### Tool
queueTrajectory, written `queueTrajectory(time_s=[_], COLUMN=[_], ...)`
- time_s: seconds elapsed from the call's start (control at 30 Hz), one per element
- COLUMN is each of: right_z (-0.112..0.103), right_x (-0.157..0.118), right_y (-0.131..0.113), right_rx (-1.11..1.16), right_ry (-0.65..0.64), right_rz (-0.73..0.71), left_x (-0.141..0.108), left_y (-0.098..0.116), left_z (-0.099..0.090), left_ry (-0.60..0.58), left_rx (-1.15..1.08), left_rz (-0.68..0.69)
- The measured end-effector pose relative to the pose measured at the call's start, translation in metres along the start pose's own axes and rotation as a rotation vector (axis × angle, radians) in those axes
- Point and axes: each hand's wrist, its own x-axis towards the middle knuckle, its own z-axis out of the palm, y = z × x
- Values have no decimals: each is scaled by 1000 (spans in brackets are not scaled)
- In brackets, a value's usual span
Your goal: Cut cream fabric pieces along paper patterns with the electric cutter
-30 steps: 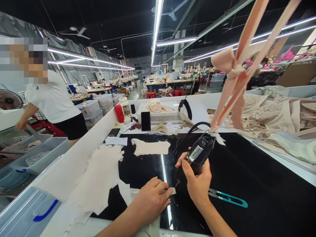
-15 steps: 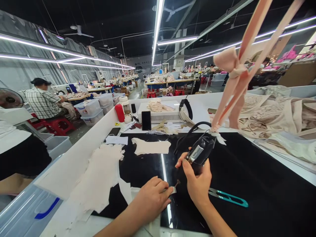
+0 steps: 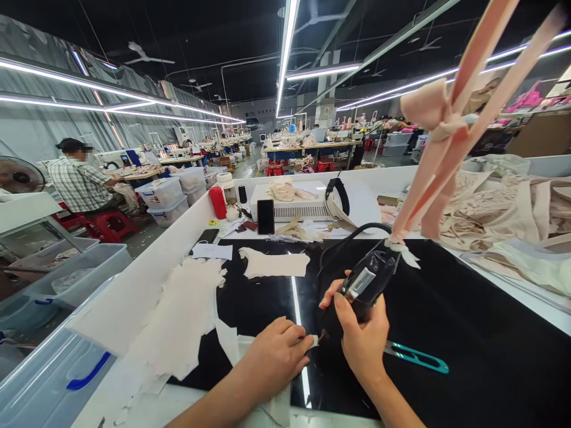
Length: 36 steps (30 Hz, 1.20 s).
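We find the right hand (image 3: 368, 348) wrapped round a black tool (image 3: 369, 274), apparently strap-hung to relieve weight; the left hand (image 3: 279, 356) pinches a pale strip (image 3: 316, 340), presumably steadying it.

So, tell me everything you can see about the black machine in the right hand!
The black machine has a shiny rounded body that looks like plastic or painted metal, with a silvery plate on its side. It tilts, top leaning right. The right hand's grip wraps its lower part, hiding some. White cloth and pink straps meet at its top, the straps rising from there; a dark cord curves leftward nearby. I can't tell if it's running or resting on the black tabletop.
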Motion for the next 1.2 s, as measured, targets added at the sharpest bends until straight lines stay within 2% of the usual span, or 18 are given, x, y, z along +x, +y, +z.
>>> queueTrajectory(time_s=[0.2, 0.43, 0.87, 1.03, 1.2], right_z=[0, -4, -8, -4, 7], right_x=[-1, -3, -4, 2, 2], right_y=[-1, -1, -5, -5, -5], right_rx=[5, 20, 64, 111, 178], right_ry=[-10, -33, -9, 38, 16], right_rz=[-4, -11, 58, 74, 105], left_x=[-9, -21, -33, -31, -31], left_y=[0, 3, 2, 4, 7], left_z=[-1, -9, 0, 1, -1], left_ry=[33, 9, 123, 142, 132], left_rx=[-74, -119, -112, -118, -155], left_rz=[-16, -39, -100, -109, -141])
